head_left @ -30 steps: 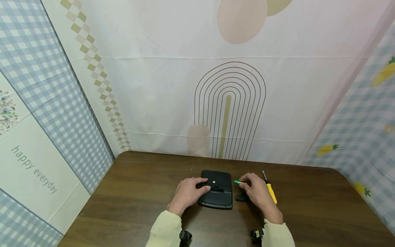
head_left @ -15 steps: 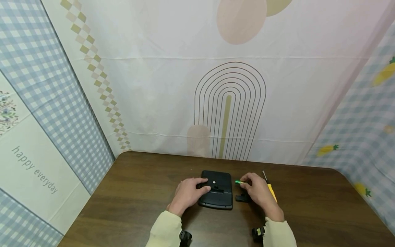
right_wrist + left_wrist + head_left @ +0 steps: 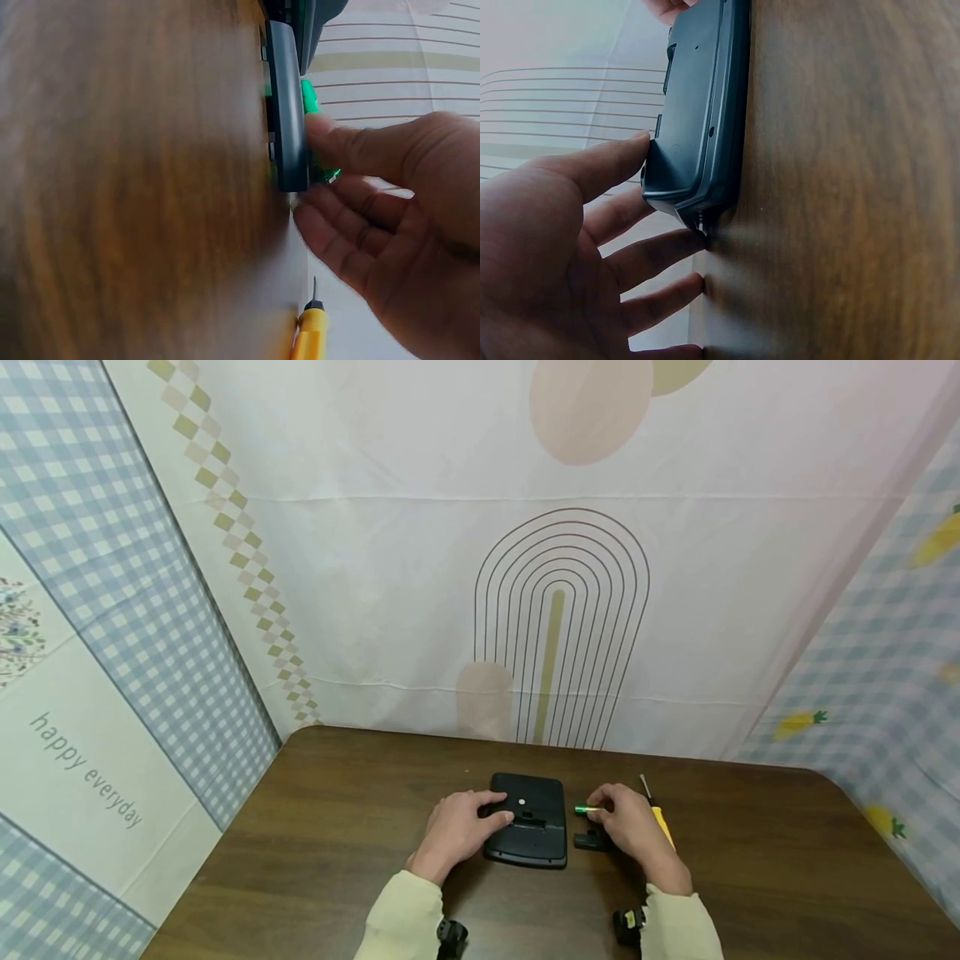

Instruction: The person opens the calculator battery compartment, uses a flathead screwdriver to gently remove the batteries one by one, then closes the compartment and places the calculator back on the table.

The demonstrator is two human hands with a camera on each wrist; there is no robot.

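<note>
A black flat device, like a calculator (image 3: 543, 845), lies face down with a small open slot in its back. My left hand (image 3: 456, 828) rests at its left edge; in the left wrist view the thumb (image 3: 622, 156) presses the casing and the other fingers reach down beside it, fairly straight. Just right of the device, my right hand (image 3: 630, 822) pinches a small green battery (image 3: 581, 809) between thumb and fingers. Below that hand a black battery cover (image 3: 588, 842) lies on the wood. The right wrist view shows the battery (image 3: 309, 96) behind the cover (image 3: 287, 112), partly hidden by the thumb.
A screwdriver (image 3: 662, 825) with a yellow handle lies right of the right hand, its tip toward the back. The brown wooden table (image 3: 337, 827) meets a patterned cloth backdrop (image 3: 390, 610) at its far edge.
My right hand has drawn the battery slightly nearer to me, toward the cover. The left hand and the device have stayed in place.
</note>
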